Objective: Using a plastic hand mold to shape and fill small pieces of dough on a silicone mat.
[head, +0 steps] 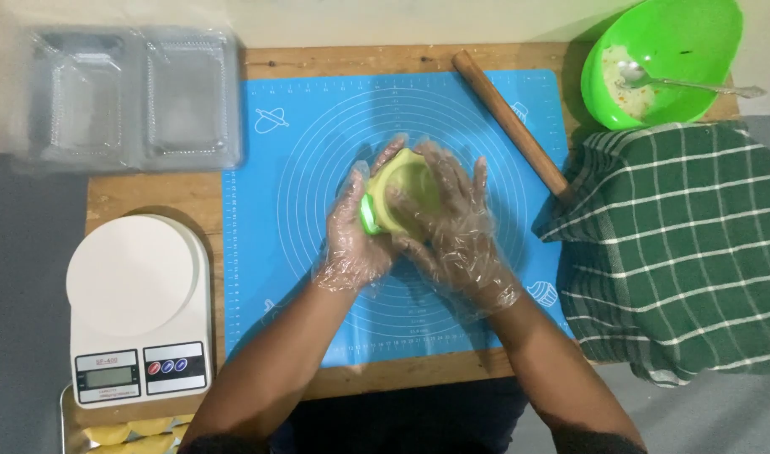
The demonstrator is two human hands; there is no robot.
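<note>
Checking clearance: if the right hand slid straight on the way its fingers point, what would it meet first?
The right hand points up-left, so first the yellow-green dough piece it already covers with the left hand. Beyond that, only bare blue mat, probably.

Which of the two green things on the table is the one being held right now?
The small green mould with yellowish dough, cupped between left hand and right hand over the blue mat. The big green bowl sits untouched, top right.

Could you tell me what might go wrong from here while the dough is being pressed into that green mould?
The loose plastic gloves on the left hand and right hand could get pinched into the dough in the mould. The rolling pin lies slanted beside the checked cloth and might roll if bumped.
</note>
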